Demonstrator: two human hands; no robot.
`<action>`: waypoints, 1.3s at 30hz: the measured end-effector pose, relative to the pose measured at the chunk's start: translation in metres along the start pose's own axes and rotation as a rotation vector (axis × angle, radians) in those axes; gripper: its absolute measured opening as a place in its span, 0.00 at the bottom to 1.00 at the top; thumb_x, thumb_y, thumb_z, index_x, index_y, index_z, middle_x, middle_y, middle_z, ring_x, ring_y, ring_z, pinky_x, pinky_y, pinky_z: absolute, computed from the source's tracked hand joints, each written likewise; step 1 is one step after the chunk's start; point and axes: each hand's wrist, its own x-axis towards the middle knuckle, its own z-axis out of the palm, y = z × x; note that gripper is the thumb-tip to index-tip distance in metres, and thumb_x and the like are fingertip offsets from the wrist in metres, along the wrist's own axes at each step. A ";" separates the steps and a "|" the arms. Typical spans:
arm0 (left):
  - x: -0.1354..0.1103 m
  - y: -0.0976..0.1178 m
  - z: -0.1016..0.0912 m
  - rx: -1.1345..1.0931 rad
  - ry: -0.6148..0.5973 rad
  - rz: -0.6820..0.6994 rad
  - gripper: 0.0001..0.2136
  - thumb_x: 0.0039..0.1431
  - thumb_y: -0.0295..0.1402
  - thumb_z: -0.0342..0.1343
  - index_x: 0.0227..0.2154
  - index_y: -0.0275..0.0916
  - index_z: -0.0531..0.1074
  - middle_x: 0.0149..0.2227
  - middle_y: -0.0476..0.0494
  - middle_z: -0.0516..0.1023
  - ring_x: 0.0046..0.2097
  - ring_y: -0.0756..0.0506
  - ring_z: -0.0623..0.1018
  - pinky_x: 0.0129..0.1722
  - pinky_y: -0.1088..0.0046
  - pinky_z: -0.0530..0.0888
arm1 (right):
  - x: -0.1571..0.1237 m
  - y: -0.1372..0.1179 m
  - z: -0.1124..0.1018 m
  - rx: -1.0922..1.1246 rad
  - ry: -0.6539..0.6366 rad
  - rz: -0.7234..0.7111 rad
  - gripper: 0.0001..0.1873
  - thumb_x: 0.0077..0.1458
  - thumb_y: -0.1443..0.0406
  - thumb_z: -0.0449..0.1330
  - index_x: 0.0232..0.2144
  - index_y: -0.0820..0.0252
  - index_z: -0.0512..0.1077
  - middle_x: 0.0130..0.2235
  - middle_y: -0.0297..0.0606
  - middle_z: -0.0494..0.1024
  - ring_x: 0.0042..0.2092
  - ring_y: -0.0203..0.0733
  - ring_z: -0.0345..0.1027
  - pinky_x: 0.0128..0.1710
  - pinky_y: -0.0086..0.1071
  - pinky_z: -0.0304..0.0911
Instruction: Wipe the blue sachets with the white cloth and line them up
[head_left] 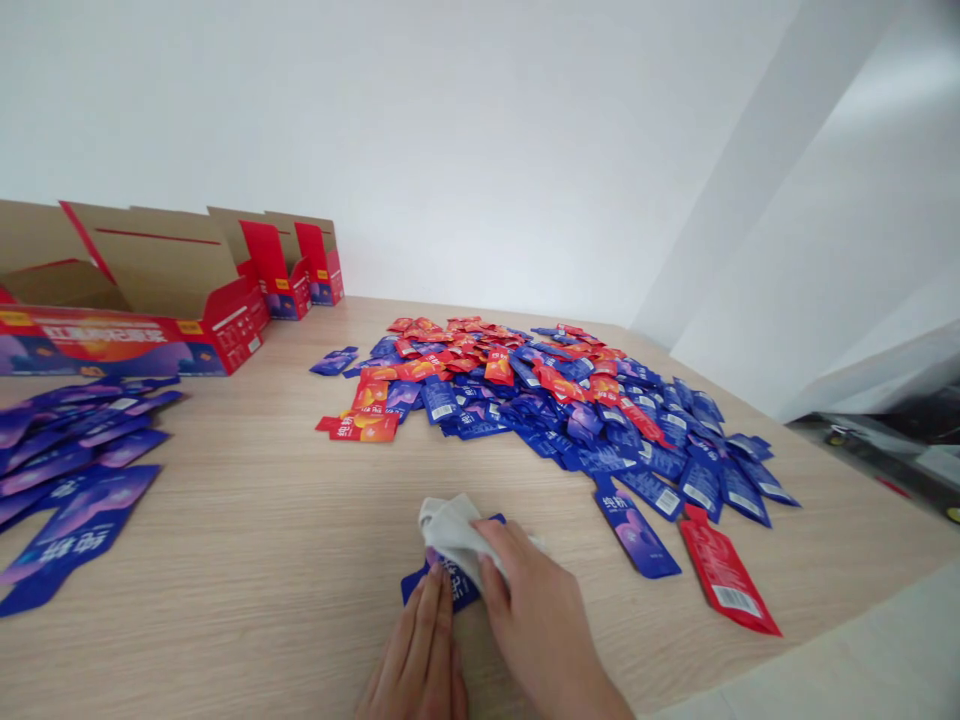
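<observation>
Head view, logging quickly from my remote station. The left hand (415, 645) lies flat and nearly straight, fingers together, with the fingertips (437, 590) pressing on a blue sachet (461, 590) against a light wood-grain table (247, 570). The right hand (541, 610) is partly closed around a bunched white cloth (450, 535), and that cloth sits on top of the sachet, touching the left fingertips. The sachet lies between both hands and is mostly covered, so I can't read its print.

Just beyond the right hand's fingers, a single purple-blue sachet (634, 530) lies at an angle, with a red sachet (724, 572) further right. Well ahead of both hands is a loose heap of blue and red sachets (540, 395), overlapping and spread wide. Well left of the left hand, a fanned row of purple-blue sachets (75, 470) runs off the frame edge. Far ahead and to the left, an open red cardboard box (135, 335) stands with its flaps up, and two smaller open boxes (289, 285) stand behind it. No other person's hands show from here.
</observation>
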 end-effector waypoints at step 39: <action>-0.001 0.018 -0.006 -0.032 -0.108 -0.103 0.29 0.62 0.35 0.49 0.65 0.27 0.63 0.63 0.35 0.73 0.65 0.40 0.70 0.60 0.66 0.72 | -0.003 0.006 -0.004 0.072 -0.095 -0.049 0.17 0.68 0.65 0.51 0.53 0.50 0.73 0.51 0.36 0.83 0.50 0.45 0.80 0.47 0.33 0.70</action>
